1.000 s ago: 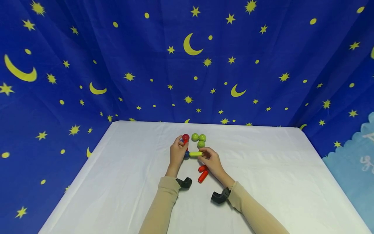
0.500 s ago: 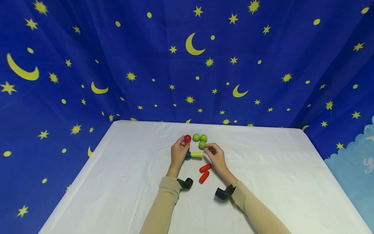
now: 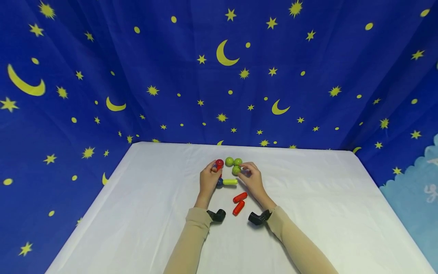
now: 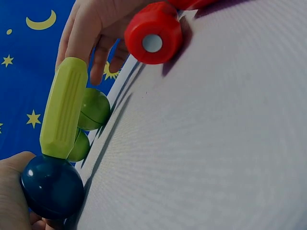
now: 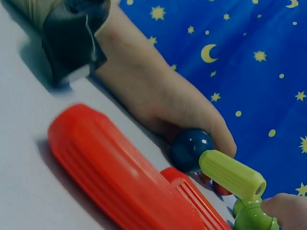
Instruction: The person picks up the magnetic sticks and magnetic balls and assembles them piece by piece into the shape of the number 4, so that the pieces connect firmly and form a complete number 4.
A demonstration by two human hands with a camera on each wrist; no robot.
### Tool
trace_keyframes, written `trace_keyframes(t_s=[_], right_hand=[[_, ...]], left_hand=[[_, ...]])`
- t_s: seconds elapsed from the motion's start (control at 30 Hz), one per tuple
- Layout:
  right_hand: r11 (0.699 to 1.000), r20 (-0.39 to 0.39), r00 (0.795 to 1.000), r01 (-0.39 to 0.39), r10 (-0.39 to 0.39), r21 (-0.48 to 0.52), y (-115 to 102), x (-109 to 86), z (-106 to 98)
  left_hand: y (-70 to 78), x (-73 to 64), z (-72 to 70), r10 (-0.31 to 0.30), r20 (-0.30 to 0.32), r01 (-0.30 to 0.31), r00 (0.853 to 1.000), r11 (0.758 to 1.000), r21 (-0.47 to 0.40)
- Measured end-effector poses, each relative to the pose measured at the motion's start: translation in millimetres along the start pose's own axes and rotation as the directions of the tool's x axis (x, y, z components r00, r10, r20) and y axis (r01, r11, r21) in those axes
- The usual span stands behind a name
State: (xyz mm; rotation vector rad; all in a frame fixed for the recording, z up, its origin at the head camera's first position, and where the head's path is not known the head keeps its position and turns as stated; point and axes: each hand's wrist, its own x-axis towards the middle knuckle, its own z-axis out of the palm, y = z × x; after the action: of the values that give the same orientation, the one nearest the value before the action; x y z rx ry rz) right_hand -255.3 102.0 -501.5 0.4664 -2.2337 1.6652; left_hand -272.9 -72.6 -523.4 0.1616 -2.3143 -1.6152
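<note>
My left hand (image 3: 208, 182) grips a red rod (image 3: 219, 169) that joins a red ball (image 3: 219, 163) at its far end to a dark blue ball (image 3: 219, 183) at the near end. From the blue ball a yellow-green rod (image 3: 230, 182) sticks out to the right, its outer end bare in the right wrist view. My right hand (image 3: 254, 180) pinches the nearest green ball (image 3: 236, 171) between thumb and fingers. In the right wrist view its thumb (image 5: 288, 211) lies against that green ball. The left fingers' far side is hidden in the head view.
Two more green balls (image 3: 229, 161) sit just beyond the pinched one. Two loose red rods, a farther one (image 3: 240, 197) and a nearer one (image 3: 238, 208), lie between the forearms on the white cloth (image 3: 137, 213). A blue star-patterned curtain (image 3: 191, 76) hangs behind the table.
My right hand has let go of the yellow-green rod's end and moved slightly away to the nearest green ball. My left hand keeps holding the joined pieces in nearly the same spot.
</note>
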Motion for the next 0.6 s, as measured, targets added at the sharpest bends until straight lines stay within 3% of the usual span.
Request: trace_keyframes(t_s=[0.2, 0.6], right_hand=[[1.000, 0.017, 1.000, 0.008, -0.008, -0.026, 37, 6.7, 8], [0.994, 0.059, 0.998, -0.010, 0.017, -0.109, 39, 8.4, 11]], left_hand=[[-1.1, -1.0, 1.1, -0.013, 0.006, 0.013, 1.000, 1.000, -0.001], [-2.4, 0.3, 0.6, 0.003, 0.011, -0.003, 1.000, 1.000, 0.008]])
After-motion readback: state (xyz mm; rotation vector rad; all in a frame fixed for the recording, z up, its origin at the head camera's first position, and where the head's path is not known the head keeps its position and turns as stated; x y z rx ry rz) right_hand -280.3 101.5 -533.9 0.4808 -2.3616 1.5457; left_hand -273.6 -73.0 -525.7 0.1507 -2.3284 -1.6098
